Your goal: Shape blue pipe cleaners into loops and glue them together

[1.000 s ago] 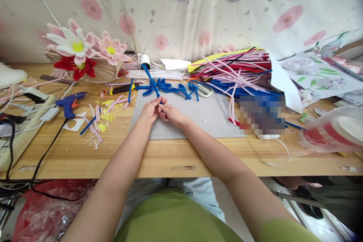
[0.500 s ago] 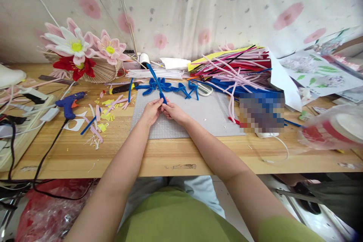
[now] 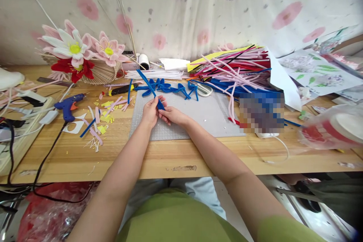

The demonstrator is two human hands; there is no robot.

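Blue pipe cleaners stick up and to the left out of my hands, above the grey cutting mat. My left hand is closed round them, its thumb pressed on top. My right hand pinches their lower end from the right, fingertips close to the left hand. How the lower ends are bent is partly hidden by the fingers. Just beyond, along the mat's far edge, lie bent blue pipe-cleaner pieces, some looped like petals. A pair of scissors with pale handles lies right of them.
A bundle of coloured pipe cleaners lies at the back right. Left are a blue glue gun, yellow and pink scraps, a power strip and fuzzy flowers. A bagged cup stands far right.
The blue pipe cleaners have tilted further left and their top end sits lower. My left hand has turned slightly, and more of the blue lower part shows between my hands.
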